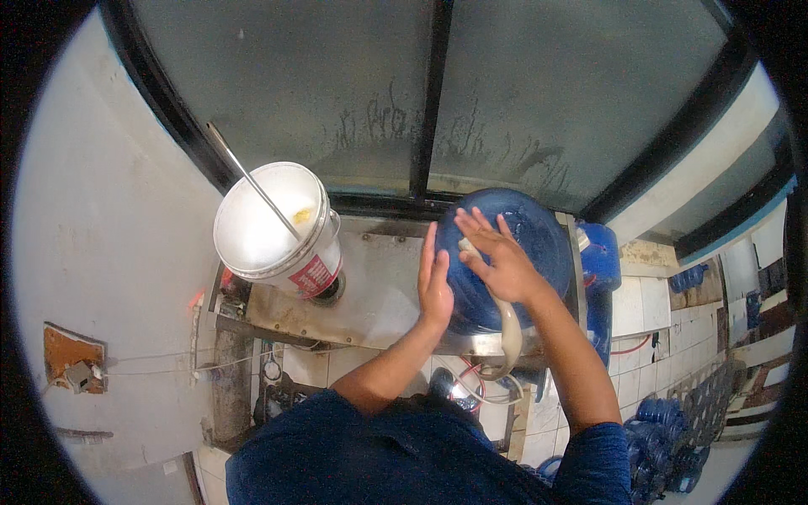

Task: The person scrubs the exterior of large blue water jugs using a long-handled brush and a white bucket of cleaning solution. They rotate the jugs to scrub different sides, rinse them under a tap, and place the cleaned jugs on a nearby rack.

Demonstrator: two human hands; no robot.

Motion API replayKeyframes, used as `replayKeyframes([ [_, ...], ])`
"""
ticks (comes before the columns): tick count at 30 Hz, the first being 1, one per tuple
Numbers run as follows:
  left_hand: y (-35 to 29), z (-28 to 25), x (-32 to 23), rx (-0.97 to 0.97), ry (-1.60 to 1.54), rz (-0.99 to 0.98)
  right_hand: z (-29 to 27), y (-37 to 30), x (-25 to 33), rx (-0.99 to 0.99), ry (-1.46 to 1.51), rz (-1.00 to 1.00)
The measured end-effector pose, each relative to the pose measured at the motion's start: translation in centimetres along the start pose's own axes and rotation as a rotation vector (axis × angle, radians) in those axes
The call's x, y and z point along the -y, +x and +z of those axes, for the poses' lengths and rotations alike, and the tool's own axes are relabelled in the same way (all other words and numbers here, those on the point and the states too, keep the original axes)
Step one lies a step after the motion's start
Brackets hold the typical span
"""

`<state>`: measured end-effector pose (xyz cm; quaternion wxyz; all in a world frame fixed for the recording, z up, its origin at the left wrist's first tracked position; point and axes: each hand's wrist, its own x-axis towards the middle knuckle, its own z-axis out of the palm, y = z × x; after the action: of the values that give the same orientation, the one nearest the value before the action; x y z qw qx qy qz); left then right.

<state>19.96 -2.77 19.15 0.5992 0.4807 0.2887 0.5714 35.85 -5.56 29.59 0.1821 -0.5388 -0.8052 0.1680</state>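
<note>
A large round blue water jug point(539, 240) sits on the metal counter, its round end facing up. My left hand point(434, 282) is at the jug's left side, fingers stretched out and pointing away from me. Over the jug's top is my right hand point(497, 252), fingers stretched, thumb apart. A pale, limp, tube-like strip point(510, 332) runs from under my right palm, over the jug's near side and down past the counter edge. Whether it is a hose or a wet cloth I cannot tell.
Left of the jug stands a white bucket point(273, 227) with foam and a metal rod point(252, 181) leaning in it. Dark-framed glass panels point(337, 84) rise behind the metal counter point(374, 278). A blue container point(598, 257) is to the right; several blue jugs point(665, 429) lie lower right.
</note>
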Motion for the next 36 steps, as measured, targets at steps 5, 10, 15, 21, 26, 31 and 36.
replayKeyframes([
  [5, -0.1, -0.1, 0.5, 0.039, -0.283, -0.167, 0.6, -0.2, 0.3, -0.004, 0.014, -0.028],
  [10, 3.6, -6.6, 12.8, 0.169, -0.304, -0.324, 1.0, 0.7, 1.9, 0.008, 0.009, -0.029],
  [15, -7.3, -3.7, 19.5, -0.422, 0.003, -0.117, 1.0, 0.6, 1.9, -0.058, 0.034, 0.051],
  [21, -4.3, -2.5, 12.3, -0.255, -0.628, -0.639, 1.1, -0.2, 0.8, -0.069, -0.020, 0.058],
  [26, 4.9, -6.9, 13.6, 0.353, -0.369, -0.479, 1.4, 0.0, 2.2, -0.054, 0.007, 0.030],
  [31, 0.7, -6.2, 14.9, 0.018, -0.181, -0.332, 1.1, 0.0, 1.9, -0.042, 0.047, 0.043],
  [36, -6.2, -3.3, 16.3, -0.440, -0.447, -0.441, 1.0, 0.5, 1.5, -0.049, 0.064, 0.050],
])
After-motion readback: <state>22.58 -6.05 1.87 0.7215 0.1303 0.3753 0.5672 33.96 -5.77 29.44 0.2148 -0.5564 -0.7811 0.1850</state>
